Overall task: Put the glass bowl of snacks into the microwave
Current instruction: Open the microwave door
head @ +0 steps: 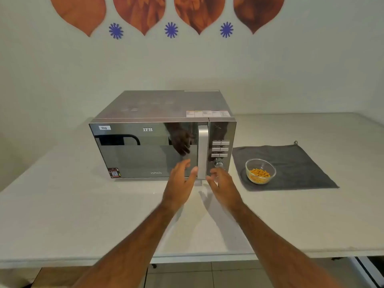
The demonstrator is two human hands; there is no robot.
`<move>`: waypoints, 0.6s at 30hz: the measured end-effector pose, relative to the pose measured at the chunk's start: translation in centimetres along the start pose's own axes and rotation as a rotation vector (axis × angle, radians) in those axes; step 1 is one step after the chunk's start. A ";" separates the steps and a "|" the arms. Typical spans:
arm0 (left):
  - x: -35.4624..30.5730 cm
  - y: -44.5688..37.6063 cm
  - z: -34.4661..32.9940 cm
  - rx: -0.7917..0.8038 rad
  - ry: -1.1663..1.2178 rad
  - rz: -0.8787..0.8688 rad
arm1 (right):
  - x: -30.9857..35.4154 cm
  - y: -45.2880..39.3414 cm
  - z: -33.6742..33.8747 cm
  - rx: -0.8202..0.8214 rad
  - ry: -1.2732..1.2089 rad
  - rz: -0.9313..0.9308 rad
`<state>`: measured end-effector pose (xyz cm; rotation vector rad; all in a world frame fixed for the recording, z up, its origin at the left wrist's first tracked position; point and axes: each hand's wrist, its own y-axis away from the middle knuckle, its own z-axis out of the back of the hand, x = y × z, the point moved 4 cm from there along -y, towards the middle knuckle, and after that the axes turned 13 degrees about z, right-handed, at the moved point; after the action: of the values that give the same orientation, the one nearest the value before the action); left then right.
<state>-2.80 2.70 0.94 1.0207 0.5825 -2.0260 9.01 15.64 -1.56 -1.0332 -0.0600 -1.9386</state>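
A silver microwave [145,150] with a mirrored door stands shut on the white table, its vertical handle [203,151] on the door's right side. A glass bowl of orange snacks [260,171] sits to the right of it on a dark grey cloth [295,163]. My left hand [180,183] is open in front of the door, just left of the handle's lower end. My right hand [224,185] is open too, just right of the handle, below the control knob [218,163]. Neither hand holds anything.
The white table [83,204] runs wide to both sides, with its front edge near me and tiled floor below. A wall with orange and blue decorations stands close behind the microwave.
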 end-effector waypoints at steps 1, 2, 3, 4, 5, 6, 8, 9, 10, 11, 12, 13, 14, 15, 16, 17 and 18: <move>-0.7 -0.5 -0.1 -0.007 0.094 -0.019 | 0.2 -0.5 0.0 -0.001 -0.026 -0.004; -1.6 -0.8 0.0 -0.005 0.136 -0.020 | 0.7 -0.9 0.0 0.016 -0.040 -0.016; -2.3 -1.3 0.0 -0.021 0.167 -0.042 | 1.0 -1.3 0.0 0.022 -0.060 -0.020; -3.3 -1.6 0.2 -0.033 0.170 -0.040 | 1.4 -1.7 0.1 0.035 -0.075 -0.032; -3.8 -2.3 0.2 -0.052 0.181 -0.050 | 1.6 -2.1 0.0 0.040 -0.082 -0.029; -4.4 -2.5 0.2 -0.059 0.185 -0.046 | 1.8 -2.3 0.0 0.046 -0.081 -0.028; -5.0 -3.3 0.2 -0.053 0.203 -0.050 | 1.9 -2.8 -0.1 0.064 -0.074 -0.015; -5.3 -3.6 0.1 -0.049 0.211 -0.054 | 1.9 -3.0 -0.2 0.068 -0.069 -0.012; -5.6 -3.8 0.0 -0.044 0.214 -0.053 | 1.8 -3.2 -0.2 0.072 -0.057 -0.009; -5.7 -3.9 -0.1 -0.038 0.229 -0.055 | 1.6 -3.4 -0.3 0.077 -0.039 -0.003; -5.9 -4.0 -0.4 -0.025 0.239 -0.058 | 1.5 -3.6 -0.3 0.086 -0.017 0.006; -6.0 -4.0 -0.6 -0.018 0.247 -0.060 | 1.3 -3.7 -0.4 0.095 0.007 0.016; -6.0 -4.1 -0.8 -0.014 0.242 -0.061 | 1.1 -3.8 -0.4 0.105 0.028 0.026; -6.1 -4.1 -1.0 -0.016 0.238 -0.062 | 1.0 -3.9 -0.5 0.112 0.042 0.030; -6.1 -4.2 -1.1 -0.021 0.230 -0.058 | 0.8 -4.0 -0.5 0.115 0.047 0.031; -6.0 -4.4 -1.2 -0.029 0.228 -0.051 | 0.6 -4.1 -0.6 0.118 0.048 0.028; -6.0 -4.5 -1.3 -0.034 0.220 -0.046 | 0.6 -4.1 -0.6 0.122 0.051 0.025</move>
<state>-3.60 8.87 5.30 1.2290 0.7585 -1.9497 5.46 17.37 -0.18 -0.9000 -0.1351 -1.9129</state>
